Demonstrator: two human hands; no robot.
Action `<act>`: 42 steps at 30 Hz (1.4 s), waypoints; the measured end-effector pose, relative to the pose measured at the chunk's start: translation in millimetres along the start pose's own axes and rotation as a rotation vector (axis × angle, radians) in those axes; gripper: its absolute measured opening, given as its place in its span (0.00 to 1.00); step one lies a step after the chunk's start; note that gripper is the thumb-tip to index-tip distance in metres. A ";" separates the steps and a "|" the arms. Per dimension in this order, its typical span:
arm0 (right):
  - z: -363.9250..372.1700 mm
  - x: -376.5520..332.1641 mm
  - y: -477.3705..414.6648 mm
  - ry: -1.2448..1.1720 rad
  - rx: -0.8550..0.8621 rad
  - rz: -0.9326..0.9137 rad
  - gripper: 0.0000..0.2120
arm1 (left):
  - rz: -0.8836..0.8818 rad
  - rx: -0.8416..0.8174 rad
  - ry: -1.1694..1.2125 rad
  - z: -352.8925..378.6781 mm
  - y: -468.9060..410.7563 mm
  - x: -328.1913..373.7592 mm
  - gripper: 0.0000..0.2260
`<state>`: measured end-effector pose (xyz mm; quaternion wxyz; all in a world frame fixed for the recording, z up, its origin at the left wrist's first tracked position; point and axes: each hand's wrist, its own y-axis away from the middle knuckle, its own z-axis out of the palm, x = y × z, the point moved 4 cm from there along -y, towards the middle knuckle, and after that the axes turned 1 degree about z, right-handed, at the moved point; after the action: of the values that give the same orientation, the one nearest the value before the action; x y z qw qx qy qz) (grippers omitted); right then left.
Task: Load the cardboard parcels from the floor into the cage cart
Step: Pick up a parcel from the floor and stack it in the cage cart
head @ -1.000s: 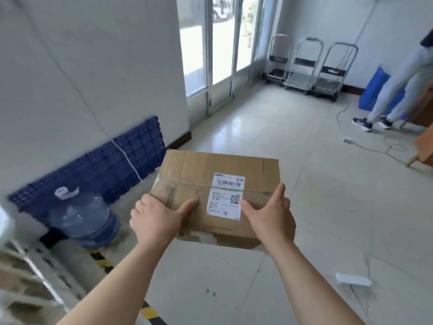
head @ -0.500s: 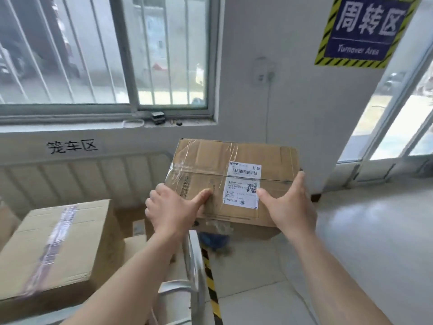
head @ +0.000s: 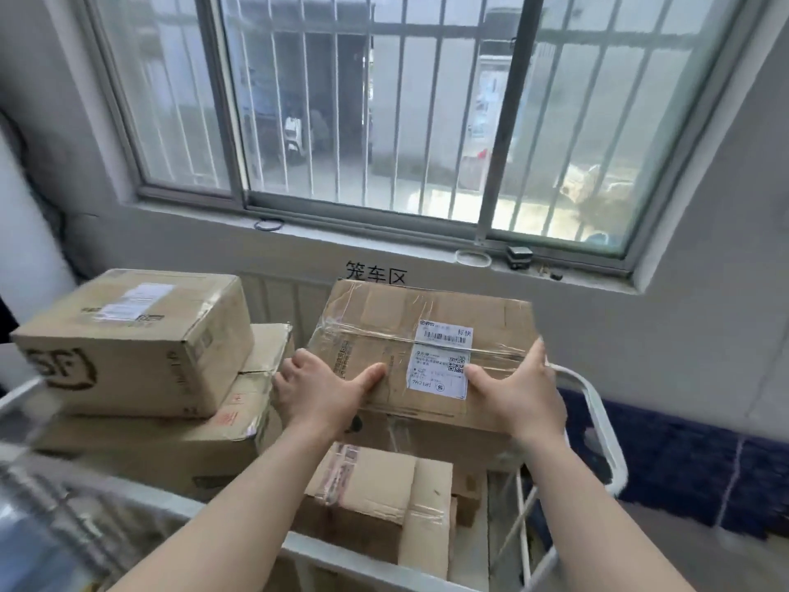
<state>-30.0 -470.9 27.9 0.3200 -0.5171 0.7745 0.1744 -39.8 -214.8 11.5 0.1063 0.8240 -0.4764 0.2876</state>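
One view only, from the person's head, wide-angle, straight lines bowing at the edges. It faces forward and slightly down, over the white tubular metal rim of the cage cart (head: 597, 403), towards a barred sliding window (head: 384, 113) in the grey wall. Close range: both bare forearms enter from the bottom edge. Stacked brown cardboard parcels (head: 141, 348) fill the lower middle. Lower-left corner blurred.

Cardboard parcels: five can be counted, one held parcel (head: 422, 352) and four stacked parcels (head: 136, 339) in the cart; others may be hidden
Hands: two, left hand (head: 324, 395) and right hand (head: 518, 397)
Cage cart (head: 597, 403): one
Shipping labels (head: 442, 361): two readable
Barred window (head: 384, 104): one
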 end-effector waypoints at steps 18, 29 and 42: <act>151.0 -211.0 -77.9 -0.007 -0.304 -0.300 0.47 | -0.280 0.276 -0.039 -86.9 -156.9 -83.3 0.52; 239.5 -379.5 -57.6 -0.052 -0.379 -0.440 0.49 | -0.396 0.345 -0.071 -193.0 -267.2 -166.8 0.56; 345.9 -453.1 -21.5 0.159 -0.395 -0.339 0.47 | -0.378 0.210 -0.210 -219.3 -362.8 -265.7 0.55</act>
<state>216.7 40.6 81.5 0.1758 -0.7040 0.6503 0.2249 84.4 266.0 72.6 0.0218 0.9304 -0.2897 0.2234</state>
